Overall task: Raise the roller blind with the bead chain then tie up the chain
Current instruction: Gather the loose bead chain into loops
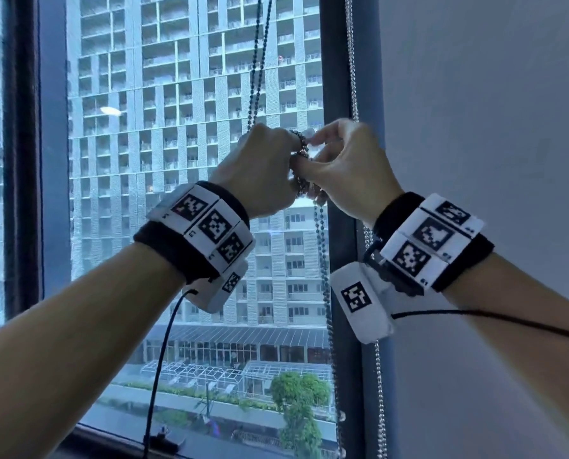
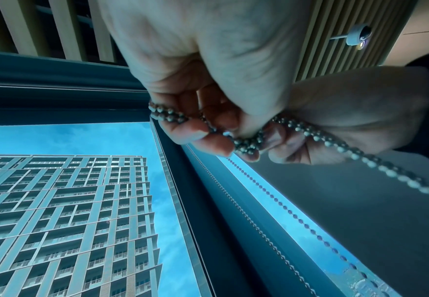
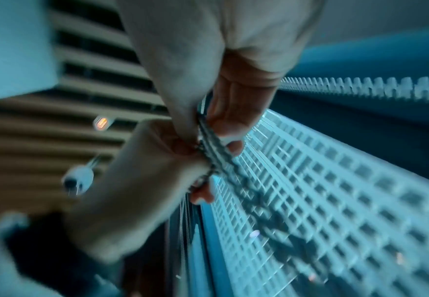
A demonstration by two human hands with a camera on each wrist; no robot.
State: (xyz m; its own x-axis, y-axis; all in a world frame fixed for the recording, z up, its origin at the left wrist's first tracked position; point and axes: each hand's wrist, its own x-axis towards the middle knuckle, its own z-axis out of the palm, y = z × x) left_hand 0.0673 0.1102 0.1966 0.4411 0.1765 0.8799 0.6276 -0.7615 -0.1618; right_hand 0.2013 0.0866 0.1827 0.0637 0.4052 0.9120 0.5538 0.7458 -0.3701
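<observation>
Pinching bead chain [image 1: 301,150] w/ left hand [image 1: 260,167], right hand [image 1: 346,167], by window [image 1: 177,94]

Looking like a room high up in a city tower, a flat or an office, which of the two not being clear. Facing a big dark-framed window [image 1: 337,77] giving onto a many-storeyed apartment block [image 1: 184,94] with rows of balconies, and looking down on treetops [image 1: 296,395] and a street far below. Standing beside a plain grey wall [image 1: 491,94]. Showing a slatted ceiling [image 2: 330,30] carrying a small white camera [image 2: 358,37].
</observation>
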